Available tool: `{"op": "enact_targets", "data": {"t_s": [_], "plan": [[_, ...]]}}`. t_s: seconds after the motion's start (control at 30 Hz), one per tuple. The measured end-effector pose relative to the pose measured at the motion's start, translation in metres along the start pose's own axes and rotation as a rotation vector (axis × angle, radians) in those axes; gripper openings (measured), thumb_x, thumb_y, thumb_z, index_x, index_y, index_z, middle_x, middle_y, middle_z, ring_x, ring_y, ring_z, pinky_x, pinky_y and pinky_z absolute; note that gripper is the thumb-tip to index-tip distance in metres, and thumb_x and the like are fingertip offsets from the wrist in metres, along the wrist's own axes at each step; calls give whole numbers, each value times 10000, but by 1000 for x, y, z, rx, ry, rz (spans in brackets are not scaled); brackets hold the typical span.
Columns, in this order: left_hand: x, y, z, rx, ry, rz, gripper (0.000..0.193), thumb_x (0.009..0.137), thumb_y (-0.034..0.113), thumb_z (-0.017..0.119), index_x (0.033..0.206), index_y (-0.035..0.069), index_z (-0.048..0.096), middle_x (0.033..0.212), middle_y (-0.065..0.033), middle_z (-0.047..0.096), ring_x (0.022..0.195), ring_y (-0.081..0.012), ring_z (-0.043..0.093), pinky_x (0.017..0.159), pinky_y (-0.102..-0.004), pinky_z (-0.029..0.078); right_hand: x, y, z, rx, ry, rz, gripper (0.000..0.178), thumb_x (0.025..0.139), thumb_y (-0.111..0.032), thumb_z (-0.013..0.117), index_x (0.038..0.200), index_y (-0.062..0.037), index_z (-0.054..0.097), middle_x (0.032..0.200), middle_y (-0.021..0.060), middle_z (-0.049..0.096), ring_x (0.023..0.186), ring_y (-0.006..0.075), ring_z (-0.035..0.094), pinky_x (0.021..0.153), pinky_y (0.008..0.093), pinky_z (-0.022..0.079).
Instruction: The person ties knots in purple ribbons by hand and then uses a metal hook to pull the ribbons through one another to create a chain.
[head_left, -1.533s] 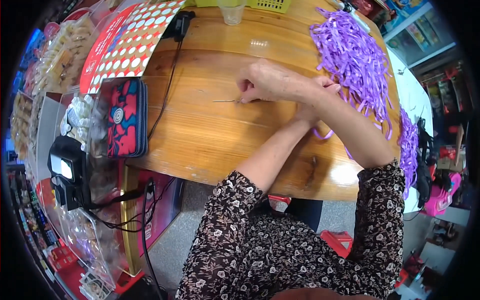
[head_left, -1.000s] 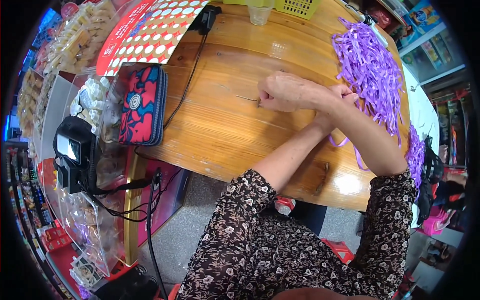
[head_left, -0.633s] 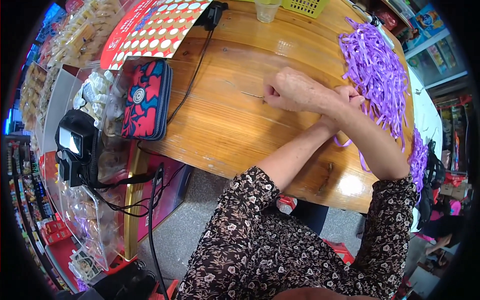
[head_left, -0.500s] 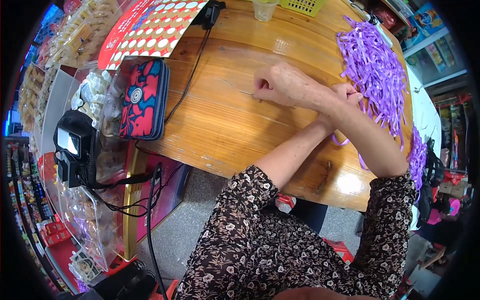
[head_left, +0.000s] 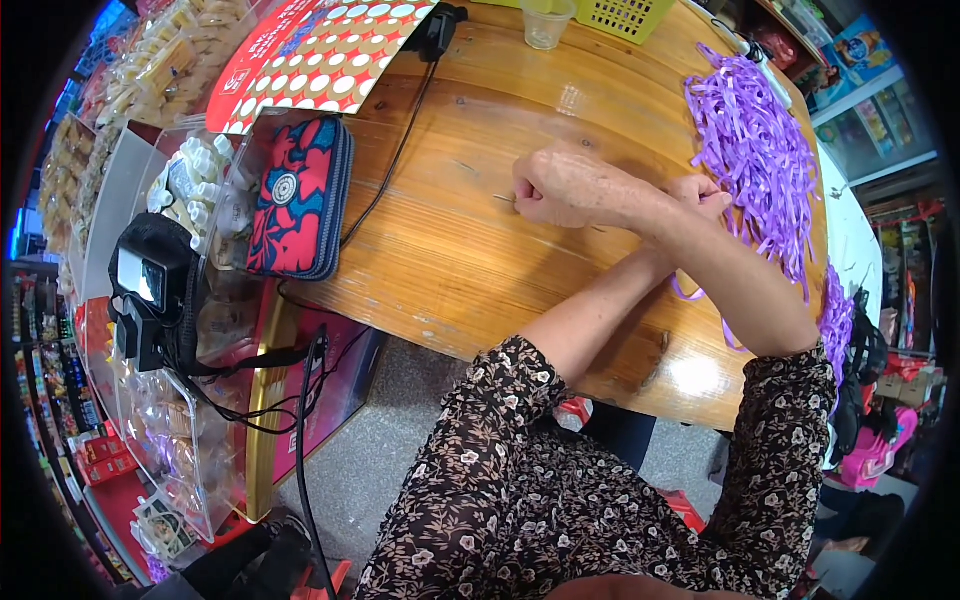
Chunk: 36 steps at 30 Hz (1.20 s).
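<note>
My forearms cross over the wooden table, the right one on top. My right hand (head_left: 565,188) is on the left side of the crossing, its fingers curled into a fist. From the fist sticks the tip of a thin, pale, pin-like rod (head_left: 503,197); the rest is hidden in the hand. To the right, partly behind my right forearm, my left hand (head_left: 703,194) is closed at the edge of a heap of purple ribbons (head_left: 755,140). What its fingers pinch does not show clearly. A loose ribbon loop (head_left: 686,290) hangs below the left wrist.
A floral zip wallet (head_left: 300,200) lies at the table's left edge, beside a black cable (head_left: 392,165) and a dotted red-and-gold card (head_left: 335,60). At the back stand a clear plastic cup (head_left: 546,25) and a yellow-green basket (head_left: 625,18). Packaged goods fill the left side.
My right hand has curled tighter, and less of the thin rod sticks out of it. The view has shifted slightly. My left hand keeps its place by the ribbons.
</note>
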<state>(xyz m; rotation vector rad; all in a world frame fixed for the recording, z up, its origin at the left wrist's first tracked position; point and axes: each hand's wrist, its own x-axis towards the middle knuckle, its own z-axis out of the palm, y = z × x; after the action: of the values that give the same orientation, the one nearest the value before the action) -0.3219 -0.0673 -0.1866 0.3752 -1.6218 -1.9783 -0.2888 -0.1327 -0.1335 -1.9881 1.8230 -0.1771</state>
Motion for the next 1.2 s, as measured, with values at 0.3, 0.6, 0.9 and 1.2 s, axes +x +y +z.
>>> {"op": "enact_targets", "data": {"t_s": [0.3, 0.6, 0.9, 1.2], "plan": [[1, -17, 11, -86, -13, 99, 208, 795, 124, 629, 634, 9, 565, 559, -45, 558, 514, -99, 492, 466, -307, 406, -23, 12, -5, 11, 48, -7, 208, 750, -186, 679, 765, 8, 606, 713, 149, 636, 665, 280, 612, 610, 372, 477], [-5, -20, 10, -71, -94, 134, 224, 794, 147, 596, 630, 29, 498, 578, -21, 499, 546, -107, 444, 490, -305, 371, -43, 24, -13, 52, -46, 61, 210, 733, -183, 702, 796, 4, 629, 704, 136, 641, 663, 279, 622, 612, 359, 487], [-4, -12, 5, 109, -161, 152, 218, 827, 176, 620, 707, -5, 600, 624, -44, 592, 560, -98, 527, 506, -301, 439, -53, 25, -6, -43, -91, 81, 185, 756, -183, 639, 794, -4, 619, 694, 165, 618, 660, 329, 602, 603, 403, 474], [-7, -9, 7, 216, -117, 136, 216, 809, 162, 624, 701, -25, 611, 631, -76, 597, 587, -133, 535, 542, -330, 439, -60, 17, -4, -52, -105, 61, 162, 743, -158, 596, 735, 3, 579, 673, 168, 604, 647, 343, 589, 596, 416, 465]]}}
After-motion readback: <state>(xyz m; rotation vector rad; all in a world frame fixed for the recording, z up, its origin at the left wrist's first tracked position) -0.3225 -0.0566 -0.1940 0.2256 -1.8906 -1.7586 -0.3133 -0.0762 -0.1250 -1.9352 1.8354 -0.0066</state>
